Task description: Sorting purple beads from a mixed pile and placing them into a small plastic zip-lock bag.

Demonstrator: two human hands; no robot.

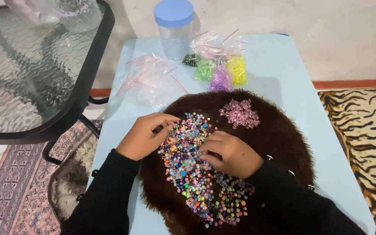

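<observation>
A person in black sleeves sorts through a long heap of mixed multicoloured beads (199, 169) spread across a round brown furry mat (279, 139) on a pale blue counter (284, 65). The left hand (142, 135) rests at the heap's upper left edge, its grip narrow, fingertips pinched among the beads; whether it holds one cannot be told. The right hand (231, 154) lies curled on the heap's middle, what it grips hidden. A small separate cluster of pink beads (240, 113) sits at the mat's upper right, seemingly the only sorting done; the large heap remains mixed. Above centre lie small clear bags of green (204, 69), purple (220, 79) and yellow beads (238, 70), empty clear bags (146, 80) to their left, and a clear jar with a blue lid (174, 26) behind.
</observation>
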